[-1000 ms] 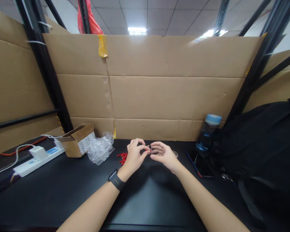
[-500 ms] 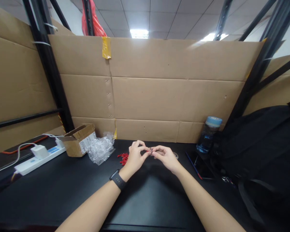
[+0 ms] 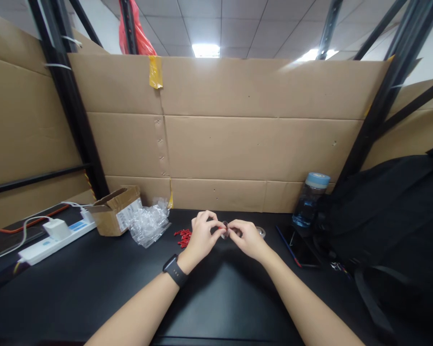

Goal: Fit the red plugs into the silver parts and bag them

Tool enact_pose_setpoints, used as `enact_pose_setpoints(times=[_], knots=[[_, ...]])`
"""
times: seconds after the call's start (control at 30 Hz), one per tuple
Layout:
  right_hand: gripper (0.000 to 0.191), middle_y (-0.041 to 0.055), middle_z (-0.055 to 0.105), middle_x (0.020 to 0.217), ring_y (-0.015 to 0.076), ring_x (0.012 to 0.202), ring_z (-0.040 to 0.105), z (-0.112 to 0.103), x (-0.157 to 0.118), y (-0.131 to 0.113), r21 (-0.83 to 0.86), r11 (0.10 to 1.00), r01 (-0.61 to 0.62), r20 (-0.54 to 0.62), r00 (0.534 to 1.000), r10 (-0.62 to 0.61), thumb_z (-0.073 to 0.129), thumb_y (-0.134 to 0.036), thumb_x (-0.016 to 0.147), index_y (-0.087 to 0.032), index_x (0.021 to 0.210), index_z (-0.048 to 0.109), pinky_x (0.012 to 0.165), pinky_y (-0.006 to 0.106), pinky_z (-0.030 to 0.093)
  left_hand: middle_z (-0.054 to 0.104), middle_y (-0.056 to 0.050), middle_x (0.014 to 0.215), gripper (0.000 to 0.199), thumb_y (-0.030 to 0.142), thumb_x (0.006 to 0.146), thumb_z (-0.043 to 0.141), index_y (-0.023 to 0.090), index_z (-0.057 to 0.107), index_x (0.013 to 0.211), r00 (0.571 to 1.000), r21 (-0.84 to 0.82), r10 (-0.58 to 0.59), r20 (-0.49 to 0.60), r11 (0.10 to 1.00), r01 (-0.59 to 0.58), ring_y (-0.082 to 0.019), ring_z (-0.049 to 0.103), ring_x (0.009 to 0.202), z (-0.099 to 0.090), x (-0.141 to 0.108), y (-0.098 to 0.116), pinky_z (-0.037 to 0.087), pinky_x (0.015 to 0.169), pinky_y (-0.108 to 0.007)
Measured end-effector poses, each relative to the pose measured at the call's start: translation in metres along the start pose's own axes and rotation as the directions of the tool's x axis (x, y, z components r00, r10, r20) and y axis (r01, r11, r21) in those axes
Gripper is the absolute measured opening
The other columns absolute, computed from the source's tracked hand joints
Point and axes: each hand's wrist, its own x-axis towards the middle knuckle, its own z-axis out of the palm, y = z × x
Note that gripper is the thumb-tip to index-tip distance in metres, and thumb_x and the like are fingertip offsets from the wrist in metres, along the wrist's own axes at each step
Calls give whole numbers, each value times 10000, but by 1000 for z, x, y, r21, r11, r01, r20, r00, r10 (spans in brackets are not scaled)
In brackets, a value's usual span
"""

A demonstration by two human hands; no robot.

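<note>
Over the middle of the table, my left hand (image 3: 203, 233) pinches a small clear round piece (image 3: 225, 230) between thumb and fingertips. A bit of red shows at the piece; its exact kind is too small to make out. My right hand (image 3: 249, 239) is closed at the piece's other side, thumb against bent fingers. Just left of my left hand lies a heap of small red pieces (image 3: 184, 237), partly hidden by the hand. Another clear round object (image 3: 261, 231) rests behind my right hand, which covers part of it.
At the left stand a white power strip (image 3: 56, 242), an opened cardboard box (image 3: 116, 211) and crumpled clear plastic wrap (image 3: 149, 223). To the right are a phone (image 3: 300, 247), a water bottle (image 3: 309, 202) and a black backpack (image 3: 386, 216). A cardboard wall (image 3: 216, 144) closes off the back.
The clear round piece has turned from edge-on to show more of its face. My right fingers have curled in more. The view has shifted slightly.
</note>
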Motion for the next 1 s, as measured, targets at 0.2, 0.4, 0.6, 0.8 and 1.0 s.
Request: enact_pose_setpoints(times=[0.2, 0.4, 0.6, 0.8, 1.0], knots=[[113, 7, 676, 790, 141, 678, 602, 2, -1, 6, -33, 999, 15, -10, 1000, -15, 578, -149, 883, -207, 854, 670, 637, 249, 464, 624, -32, 999, 42, 311, 872, 722, 302, 759, 854, 1000, -10, 11, 13, 1000, -11, -243, 537, 1066, 3, -1, -1, 371, 898, -393], [126, 5, 637, 827, 149, 761, 602, 1, -1, 8, -78, 994, 79, -11, 997, -80, 589, -88, 826, -201, 776, 614, 725, 265, 477, 611, -33, 1102, 149, 312, 923, 622, 302, 678, 1061, 998, -29, 23, 62, 999, -21, -243, 539, 1110, -3, 0, -3, 390, 929, -402], [143, 23, 636, 910, 164, 855, 620, 3, -1, 12, -57, 996, 72, 10, 997, -72, 614, -72, 796, -197, 725, 619, 816, 286, 489, 566, -28, 1282, 522, 379, 754, 772, 340, 581, 1238, 966, -35, 110, 235, 994, -105, -279, 498, 1200, -8, -2, -8, 371, 1000, -436], [143, 22, 626, 917, 162, 856, 618, 5, -1, 14, -46, 997, 58, -5, 998, -58, 618, -76, 795, -196, 719, 629, 813, 285, 487, 586, -33, 1248, 459, 397, 738, 778, 308, 623, 1161, 969, 13, 80, 233, 996, -85, -278, 506, 1173, 4, -5, -7, 371, 957, -417], [134, 31, 623, 936, 174, 877, 613, 1, -1, 15, -74, 996, 39, -4, 999, -39, 629, -85, 782, -196, 707, 629, 825, 301, 490, 602, -39, 1214, 365, 391, 775, 745, 297, 648, 1114, 973, 29, 57, 226, 997, -65, -271, 513, 1156, 8, -6, -6, 356, 955, -415]])
